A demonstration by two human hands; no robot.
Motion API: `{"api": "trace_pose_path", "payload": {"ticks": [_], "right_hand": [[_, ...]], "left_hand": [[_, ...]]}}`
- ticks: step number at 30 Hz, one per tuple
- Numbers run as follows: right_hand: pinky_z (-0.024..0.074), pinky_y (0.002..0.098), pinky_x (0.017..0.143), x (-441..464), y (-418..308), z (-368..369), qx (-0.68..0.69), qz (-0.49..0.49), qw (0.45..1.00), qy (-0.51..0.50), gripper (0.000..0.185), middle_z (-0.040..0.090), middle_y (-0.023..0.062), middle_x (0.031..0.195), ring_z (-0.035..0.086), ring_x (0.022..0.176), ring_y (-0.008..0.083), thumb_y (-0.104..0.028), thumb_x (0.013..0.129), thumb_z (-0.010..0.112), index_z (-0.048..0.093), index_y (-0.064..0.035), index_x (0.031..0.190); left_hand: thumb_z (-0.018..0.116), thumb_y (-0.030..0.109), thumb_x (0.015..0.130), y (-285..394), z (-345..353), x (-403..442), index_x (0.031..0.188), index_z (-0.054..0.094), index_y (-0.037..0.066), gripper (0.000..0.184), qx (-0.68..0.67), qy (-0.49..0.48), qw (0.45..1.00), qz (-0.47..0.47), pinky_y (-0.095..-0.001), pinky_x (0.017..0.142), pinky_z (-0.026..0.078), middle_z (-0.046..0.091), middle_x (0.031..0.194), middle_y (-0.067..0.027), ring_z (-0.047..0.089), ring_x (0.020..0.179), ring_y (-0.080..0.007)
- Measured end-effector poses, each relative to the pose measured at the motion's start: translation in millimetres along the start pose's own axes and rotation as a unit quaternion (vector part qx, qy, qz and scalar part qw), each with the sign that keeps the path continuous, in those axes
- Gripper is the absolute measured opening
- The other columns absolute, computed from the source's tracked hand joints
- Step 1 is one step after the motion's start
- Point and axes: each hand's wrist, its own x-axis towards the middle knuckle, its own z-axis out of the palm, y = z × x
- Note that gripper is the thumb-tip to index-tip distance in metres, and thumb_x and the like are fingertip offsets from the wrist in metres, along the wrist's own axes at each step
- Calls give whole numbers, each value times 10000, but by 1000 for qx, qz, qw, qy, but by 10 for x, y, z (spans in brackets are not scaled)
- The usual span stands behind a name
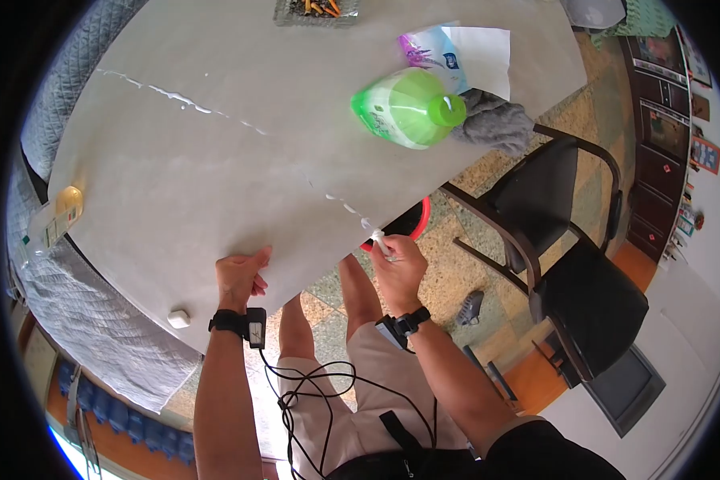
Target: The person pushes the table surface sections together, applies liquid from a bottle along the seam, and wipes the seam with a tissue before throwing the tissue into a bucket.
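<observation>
My right hand (400, 272) is closed around a small white tube-like thing (379, 239) at the near edge of the grey table (240, 184). Fingers cover most of it, and its exact kind does not show. Its tip is close to the end of a broken white streak (344, 206) on the tabletop. My left hand (244, 276) rests at the table edge, thumb stretched out and fingers loosely bent, with nothing visible in it. Farther up the table runs another white streak (180, 99).
A green bottle (408, 108) lies by a wipes packet (440, 54) and a grey cloth (496, 122). An ashtray (316, 11) is at the far side. Black chairs (528, 188) stand right; a red-rimmed bin (426, 216) is under the edge. A small white object (178, 319) lies left.
</observation>
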Motion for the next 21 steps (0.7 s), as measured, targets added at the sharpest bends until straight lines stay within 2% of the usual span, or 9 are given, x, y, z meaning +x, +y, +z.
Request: {"api": "trace_pose_path", "payload": {"ticks": [2, 5, 13, 16, 21], "right_hand": [[559, 387, 685, 59, -45, 114, 20, -27, 999, 16, 201, 700, 118, 888, 686, 770, 300, -5, 812, 844, 678, -36, 923], [565, 387, 696, 140, -160, 215, 26, -14, 1000, 9, 207, 700, 122, 889, 690, 777, 302, -7, 812, 848, 679, -36, 928], [564, 388, 696, 8, 11, 51, 12, -7, 1000, 23, 210, 703, 128, 897, 696, 789, 314, 9, 811, 836, 676, -37, 939], [549, 399, 687, 200, -209, 243, 9, -36, 999, 5, 197, 693, 132, 887, 681, 779, 323, 13, 822, 823, 666, -38, 929], [537, 413, 694, 138, -157, 165, 11, -4, 1000, -4, 171, 682, 139, 880, 665, 782, 346, 4, 841, 800, 660, -33, 931]], "left_hand": [[912, 403, 845, 7, 0, 16, 778, 743, -32, 471, -1, -2, 1000, 0, -264, 390, 433, 635, 548, -89, 572, 397, -156], [913, 404, 845, -31, -11, 12, 780, 746, -33, 473, -3, -3, 1000, 8, -264, 390, 427, 634, 545, -88, 574, 398, -155], [916, 393, 844, -14, -6, 17, 772, 745, -23, 456, -7, -2, 1000, -2, -261, 395, 440, 637, 548, -81, 579, 402, -150], [911, 382, 852, -13, -12, 19, 773, 745, -21, 443, -22, -6, 1000, -10, -263, 393, 439, 638, 549, -81, 581, 404, -150], [913, 378, 848, -16, -25, 35, 779, 741, -28, 446, -24, -12, 1000, -9, -266, 395, 443, 646, 556, -90, 588, 409, -156]]}}
